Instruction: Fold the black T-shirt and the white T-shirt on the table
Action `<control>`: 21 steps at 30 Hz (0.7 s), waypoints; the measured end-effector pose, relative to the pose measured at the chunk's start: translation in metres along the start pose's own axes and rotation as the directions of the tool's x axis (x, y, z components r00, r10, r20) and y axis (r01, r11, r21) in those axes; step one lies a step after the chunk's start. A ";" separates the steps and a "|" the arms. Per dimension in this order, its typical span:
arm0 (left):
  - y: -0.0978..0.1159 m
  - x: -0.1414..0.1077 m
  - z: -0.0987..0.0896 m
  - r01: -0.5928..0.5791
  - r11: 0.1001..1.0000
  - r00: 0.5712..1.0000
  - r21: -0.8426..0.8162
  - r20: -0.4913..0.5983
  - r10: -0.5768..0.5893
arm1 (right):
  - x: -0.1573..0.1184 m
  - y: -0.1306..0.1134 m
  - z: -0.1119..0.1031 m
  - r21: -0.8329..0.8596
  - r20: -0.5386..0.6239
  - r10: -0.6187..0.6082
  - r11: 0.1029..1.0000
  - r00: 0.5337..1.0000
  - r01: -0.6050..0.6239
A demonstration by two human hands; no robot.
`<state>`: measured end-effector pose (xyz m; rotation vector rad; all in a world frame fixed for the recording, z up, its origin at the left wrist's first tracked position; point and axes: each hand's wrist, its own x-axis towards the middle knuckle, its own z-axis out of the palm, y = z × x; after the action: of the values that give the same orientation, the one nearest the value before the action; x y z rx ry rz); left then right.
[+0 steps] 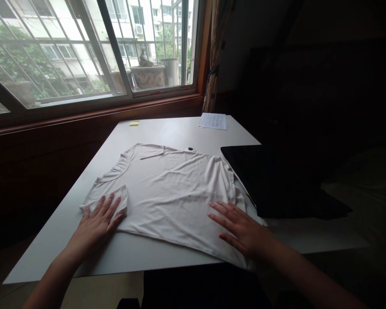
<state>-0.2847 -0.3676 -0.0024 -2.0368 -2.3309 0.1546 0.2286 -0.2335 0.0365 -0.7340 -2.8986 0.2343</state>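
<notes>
A white T-shirt [176, 193] lies spread on the white table [61, 231], its neckline to the left and its hem to the right. Soft wrinkles cross its body. My left hand [98, 221] rests flat on the near sleeve, fingers spread. Over the lower body near the hem, my right hand [238, 227] lies with its fingers stretched out and apart. Both hands touch the fabric and hold nothing. The shirt's near hem corner hangs at the table's front edge.
Dark folded cloth [286, 184] lies on the table's right side, beside the hem. Printed papers [214, 121] and a yellow sticky note [134, 123] are at the far edge. A small round white object [190, 149] sits just behind the shirt. A barred window [116, 47] stands beyond.
</notes>
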 end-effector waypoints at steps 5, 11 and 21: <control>-0.025 -0.009 0.000 0.024 1.000 0.999 -0.002 0.029 -0.024 | 0.010 0.020 0.015 -0.098 -0.096 0.144 0.983 0.985 -0.153; -0.048 -0.010 0.004 0.107 0.994 0.989 -0.027 0.103 -0.104 | 0.001 0.023 0.018 -0.099 -0.123 0.140 0.983 0.982 -0.153; -0.071 -0.007 -0.003 0.194 0.967 0.981 -0.169 0.009 -0.195 | -0.015 0.017 -0.014 -0.017 -0.168 0.164 0.985 0.972 -0.169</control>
<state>-0.3532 -0.3840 0.0078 -1.8538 -2.6024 -0.0596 0.2525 -0.2241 0.0453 -0.9556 -2.6914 0.1381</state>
